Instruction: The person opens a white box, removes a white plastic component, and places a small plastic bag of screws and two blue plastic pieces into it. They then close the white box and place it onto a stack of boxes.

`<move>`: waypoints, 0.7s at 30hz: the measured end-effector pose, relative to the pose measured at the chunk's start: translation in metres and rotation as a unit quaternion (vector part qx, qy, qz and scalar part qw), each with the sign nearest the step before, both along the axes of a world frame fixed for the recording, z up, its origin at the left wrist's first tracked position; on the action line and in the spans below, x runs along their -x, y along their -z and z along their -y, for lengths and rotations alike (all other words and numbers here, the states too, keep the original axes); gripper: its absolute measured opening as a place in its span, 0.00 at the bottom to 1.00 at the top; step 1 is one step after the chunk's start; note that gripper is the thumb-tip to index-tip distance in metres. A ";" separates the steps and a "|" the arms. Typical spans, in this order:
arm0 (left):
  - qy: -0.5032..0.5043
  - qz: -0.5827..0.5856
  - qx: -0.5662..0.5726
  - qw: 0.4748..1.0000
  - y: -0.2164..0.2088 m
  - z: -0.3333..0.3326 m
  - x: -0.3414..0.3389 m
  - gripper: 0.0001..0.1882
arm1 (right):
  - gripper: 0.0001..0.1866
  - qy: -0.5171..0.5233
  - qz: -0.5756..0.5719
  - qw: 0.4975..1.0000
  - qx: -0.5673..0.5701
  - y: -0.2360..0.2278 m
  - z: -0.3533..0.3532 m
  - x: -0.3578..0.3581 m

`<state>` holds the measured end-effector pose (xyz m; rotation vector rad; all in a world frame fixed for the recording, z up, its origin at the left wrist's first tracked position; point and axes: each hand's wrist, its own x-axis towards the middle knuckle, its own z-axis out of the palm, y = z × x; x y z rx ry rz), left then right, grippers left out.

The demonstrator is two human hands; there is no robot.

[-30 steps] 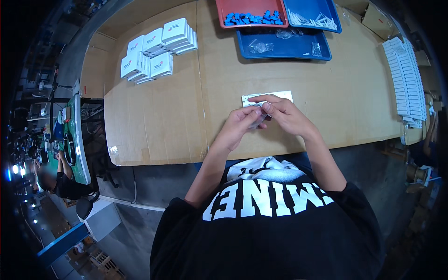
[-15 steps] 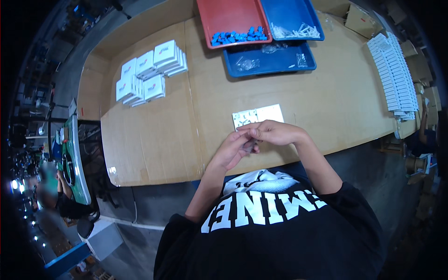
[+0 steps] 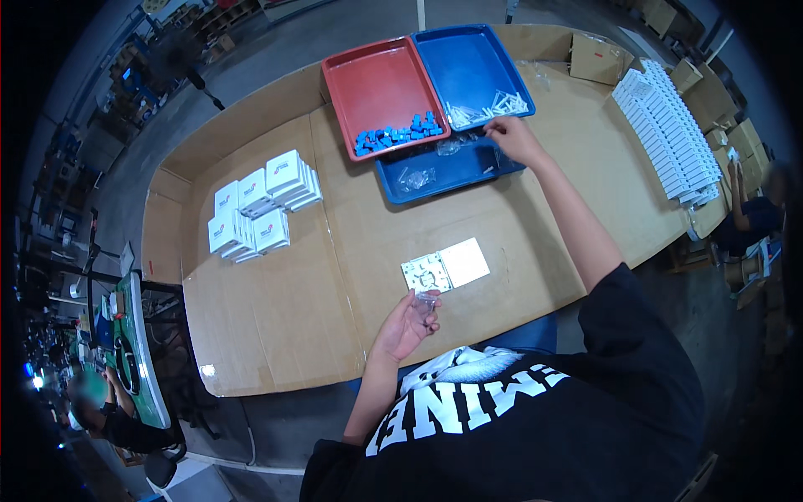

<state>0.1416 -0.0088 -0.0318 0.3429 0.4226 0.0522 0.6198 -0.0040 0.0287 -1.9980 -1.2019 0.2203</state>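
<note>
My left hand (image 3: 403, 333) is closed around a small clear plastic bag (image 3: 424, 306), just in front of an open white box (image 3: 467, 262) on the table. The left half of the box holds a white insert with dark markings; its right half is plain white. My right hand (image 3: 517, 142) reaches far forward to the near edge of the upper blue tray (image 3: 464, 58). Its fingers are pinched together, and whatever they hold is too small to make out. White stick-like pieces (image 3: 507, 105) lie in that tray. Below my right hand, the lower blue tray (image 3: 401, 197) contains clear plastic bags (image 3: 416, 178).
A red tray (image 3: 381, 79) with small blue parts (image 3: 398, 134) stands beside the upper blue tray. Stacks of white boxes (image 3: 269, 197) occupy the table's left. Long rows of white boxes (image 3: 667, 134) line the right edge. People work at far left and far right.
My hands have parted. The right has gone forward to the trays, while the left stays near the open box with the clear bag. The camera view has shifted, showing more of the far side.
</note>
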 end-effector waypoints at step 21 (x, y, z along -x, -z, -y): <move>0.025 0.087 0.074 0.993 0.035 0.001 0.007 0.29 | 0.18 0.307 0.126 0.889 0.316 -0.026 -0.059 -0.075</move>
